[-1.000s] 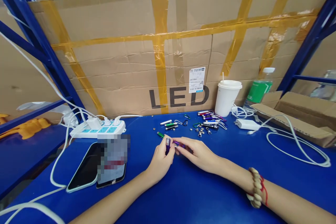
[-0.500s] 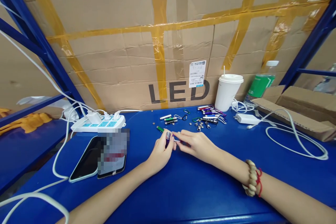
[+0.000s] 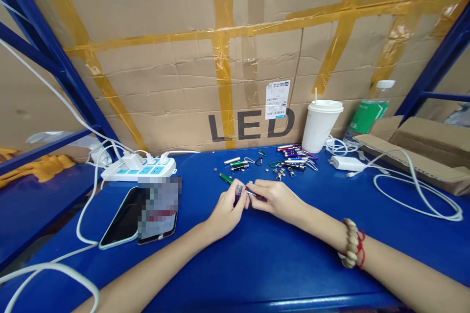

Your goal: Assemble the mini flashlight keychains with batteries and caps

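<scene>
My left hand (image 3: 229,209) is closed around a small purple flashlight (image 3: 238,194) with a silver end, held upright. Close beside it, my right hand (image 3: 277,197) pinches a thin metallic rod (image 3: 251,192) whose kind I cannot make out; its fingertips almost meet those of the left hand. Just beyond the left hand lies a green flashlight (image 3: 225,177), its near end hidden by that hand. Past the right hand are small round metal pieces (image 3: 279,174), and a pile of coloured flashlights (image 3: 295,157) sits behind them.
Phones (image 3: 119,222) and a white power strip (image 3: 147,168) lie left on the blue table (image 3: 257,264). A white cup (image 3: 320,127), a bottle (image 3: 369,112), a charger with cable (image 3: 347,163) and an open cardboard box (image 3: 422,154) stand right. A large carton (image 3: 165,88) backs the table.
The view has shifted slightly. The thin rod in my right hand has tilted, and both hands stay close together with the flashlight in the left.
</scene>
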Demonstrator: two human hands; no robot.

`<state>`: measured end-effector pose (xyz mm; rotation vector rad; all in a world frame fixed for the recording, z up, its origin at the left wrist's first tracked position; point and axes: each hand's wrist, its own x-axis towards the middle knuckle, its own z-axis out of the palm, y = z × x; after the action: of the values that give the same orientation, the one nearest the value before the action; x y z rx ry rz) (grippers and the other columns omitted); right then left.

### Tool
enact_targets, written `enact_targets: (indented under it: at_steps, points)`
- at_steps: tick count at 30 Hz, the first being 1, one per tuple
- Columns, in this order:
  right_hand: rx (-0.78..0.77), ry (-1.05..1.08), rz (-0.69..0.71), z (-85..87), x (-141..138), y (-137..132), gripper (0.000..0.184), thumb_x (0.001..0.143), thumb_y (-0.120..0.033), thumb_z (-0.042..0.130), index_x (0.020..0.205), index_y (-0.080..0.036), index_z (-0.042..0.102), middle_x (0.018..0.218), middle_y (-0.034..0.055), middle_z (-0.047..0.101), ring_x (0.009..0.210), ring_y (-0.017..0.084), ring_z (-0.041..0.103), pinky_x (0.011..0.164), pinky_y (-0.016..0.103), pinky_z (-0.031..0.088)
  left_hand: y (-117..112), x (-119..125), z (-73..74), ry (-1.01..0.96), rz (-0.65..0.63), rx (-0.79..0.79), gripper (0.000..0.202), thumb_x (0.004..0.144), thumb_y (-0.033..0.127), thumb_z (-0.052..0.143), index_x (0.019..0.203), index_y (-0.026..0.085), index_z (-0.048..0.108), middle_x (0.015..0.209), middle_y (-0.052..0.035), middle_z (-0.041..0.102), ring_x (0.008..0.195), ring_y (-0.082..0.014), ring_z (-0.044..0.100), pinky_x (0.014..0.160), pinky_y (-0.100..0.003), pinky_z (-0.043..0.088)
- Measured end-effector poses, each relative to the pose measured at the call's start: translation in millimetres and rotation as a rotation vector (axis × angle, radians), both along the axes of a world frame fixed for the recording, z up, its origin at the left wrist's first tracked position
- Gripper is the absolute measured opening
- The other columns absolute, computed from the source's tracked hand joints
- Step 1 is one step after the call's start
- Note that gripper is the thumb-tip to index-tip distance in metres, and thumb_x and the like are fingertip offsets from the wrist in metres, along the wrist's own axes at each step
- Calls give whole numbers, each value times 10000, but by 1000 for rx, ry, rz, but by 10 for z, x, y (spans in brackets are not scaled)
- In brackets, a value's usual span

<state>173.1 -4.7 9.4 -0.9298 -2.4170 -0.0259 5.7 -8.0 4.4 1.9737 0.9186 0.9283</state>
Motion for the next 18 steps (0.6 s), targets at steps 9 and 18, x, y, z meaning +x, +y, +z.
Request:
enact_targets:
  at_steps: [9,18]
  points:
    - [-13,115,-9,47,-16,-31,402,927,-363,292,798,-155,610,673,38,523,595,112,488,567,212,407,31,-10,-34,-112,34,-73,238,862,374,401,722,203,313,546,78,371,462,-65,376,500,-202,314]
    - [-41,130,10,-22,6,14,365,934,-334,283,1034,-143,577,797,65,554,699,135,538,629,234,450,103,12,-61,-264,-42,-219,287,786,310,518,698,201,268,571,105,343,385,-45,479,438,-180,341]
